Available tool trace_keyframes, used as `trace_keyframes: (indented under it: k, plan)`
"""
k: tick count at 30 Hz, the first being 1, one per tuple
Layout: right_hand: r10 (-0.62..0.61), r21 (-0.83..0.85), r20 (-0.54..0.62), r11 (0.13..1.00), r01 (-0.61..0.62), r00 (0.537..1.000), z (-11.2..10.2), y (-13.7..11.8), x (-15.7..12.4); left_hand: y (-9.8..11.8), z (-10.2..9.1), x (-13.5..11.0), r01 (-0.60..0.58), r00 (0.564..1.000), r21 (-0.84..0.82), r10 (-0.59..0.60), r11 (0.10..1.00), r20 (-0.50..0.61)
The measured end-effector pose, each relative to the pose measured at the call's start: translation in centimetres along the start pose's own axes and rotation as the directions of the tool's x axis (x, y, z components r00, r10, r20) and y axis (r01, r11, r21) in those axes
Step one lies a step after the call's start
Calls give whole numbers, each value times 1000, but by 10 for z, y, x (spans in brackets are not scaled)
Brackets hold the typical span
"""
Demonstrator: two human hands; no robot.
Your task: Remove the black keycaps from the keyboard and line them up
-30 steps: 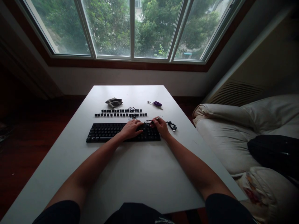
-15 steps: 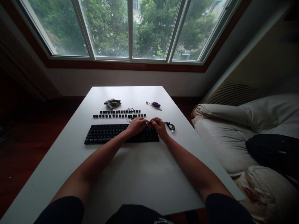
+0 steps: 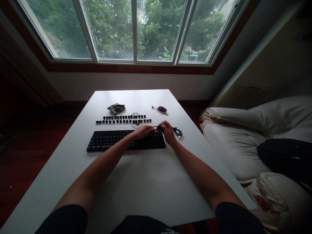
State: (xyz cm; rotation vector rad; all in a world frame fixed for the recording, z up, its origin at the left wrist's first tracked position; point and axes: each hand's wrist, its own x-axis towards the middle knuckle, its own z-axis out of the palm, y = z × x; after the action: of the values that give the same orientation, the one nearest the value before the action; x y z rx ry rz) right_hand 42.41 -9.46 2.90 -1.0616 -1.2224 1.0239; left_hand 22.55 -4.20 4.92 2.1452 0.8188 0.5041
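Observation:
A black keyboard (image 3: pixel 109 139) lies across the white table, its right half partly hidden under my hands. My left hand (image 3: pixel 143 131) is above it with the fingers closed together, and what they pinch is too small to make out. Close beside it, my right hand (image 3: pixel 168 132) pinches a small dark piece (image 3: pixel 159 128) that looks like a keycap. The fingertips of both hands nearly meet there. Beyond the keyboard, loose black keycaps stand in two rows, a far row (image 3: pixel 124 116) and a near row (image 3: pixel 123 122).
A crumpled grey cloth (image 3: pixel 116 108) lies behind the keycaps. Farther right are a purple item (image 3: pixel 162 108) and a thin stick. A coiled black USB cable (image 3: pixel 178 132) rests right of my hands. A padded sofa (image 3: pixel 229 146) stands along the table's right side.
My right hand has turned slightly, and a dark piece now shows in its fingers where a thin metal-looking item showed before. My left fingers have flattened a little. The keyboard and rows stay put.

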Motion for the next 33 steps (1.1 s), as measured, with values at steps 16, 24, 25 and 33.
trace_keyframes:
  k: [16,24,25,33]
  plan:
    - [51,175,12,983,-52,999,-15,-5,12,1,-7,33,392,918,-535,-359,748,170]
    - [34,343,-13,939,-27,999,-21,4,19,-1,-3,48,204,970,-37,-207,978,-127]
    - [34,352,-41,936,-17,999,-22,6,20,-1,-3,50,157,974,95,-139,983,-179]
    - [49,341,-65,940,-23,997,-28,20,23,-14,0,84,107,975,621,40,777,-217]
